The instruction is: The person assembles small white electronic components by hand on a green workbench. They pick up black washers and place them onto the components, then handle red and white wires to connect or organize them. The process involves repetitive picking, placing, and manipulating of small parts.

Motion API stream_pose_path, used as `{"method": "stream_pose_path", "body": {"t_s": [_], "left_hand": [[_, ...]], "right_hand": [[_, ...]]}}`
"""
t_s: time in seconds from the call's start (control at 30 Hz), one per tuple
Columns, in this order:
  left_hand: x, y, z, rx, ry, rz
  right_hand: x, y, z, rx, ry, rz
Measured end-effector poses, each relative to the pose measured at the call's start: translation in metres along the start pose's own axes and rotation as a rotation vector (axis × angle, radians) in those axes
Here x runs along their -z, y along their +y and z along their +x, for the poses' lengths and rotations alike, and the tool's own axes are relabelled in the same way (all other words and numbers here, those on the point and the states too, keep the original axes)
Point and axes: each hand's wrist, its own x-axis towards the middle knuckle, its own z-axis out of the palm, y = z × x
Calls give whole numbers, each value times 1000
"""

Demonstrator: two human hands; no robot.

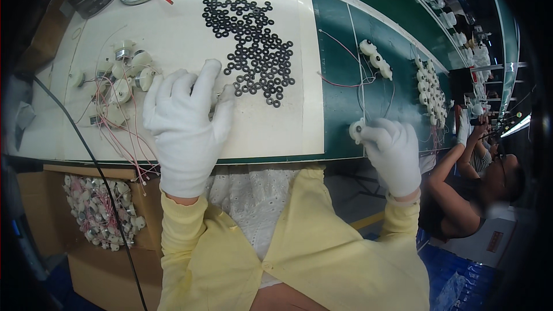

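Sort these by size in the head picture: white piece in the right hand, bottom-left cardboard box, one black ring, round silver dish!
1. Bottom-left cardboard box
2. Round silver dish
3. White piece, partly hidden by the right hand
4. Black ring

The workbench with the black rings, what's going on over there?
Someone's gloved right hand holds a white round part near the front edge of the green surface. The gloved left hand is beside the black rings, its grip unclear. Wired parts lie heaped to its left.
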Motion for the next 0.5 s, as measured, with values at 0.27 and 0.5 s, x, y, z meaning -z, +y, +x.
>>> {"method": "stream_pose_path", "body": {"t_s": [0.27, 0.5], "left_hand": [[3, -1, 1, -10, -35, -32], [0, 0, 1, -28, -19, -22]], "right_hand": [[18, -3, -4, -223, -17, 266], [-6, -12, 13, -211, -80, 291]]}}
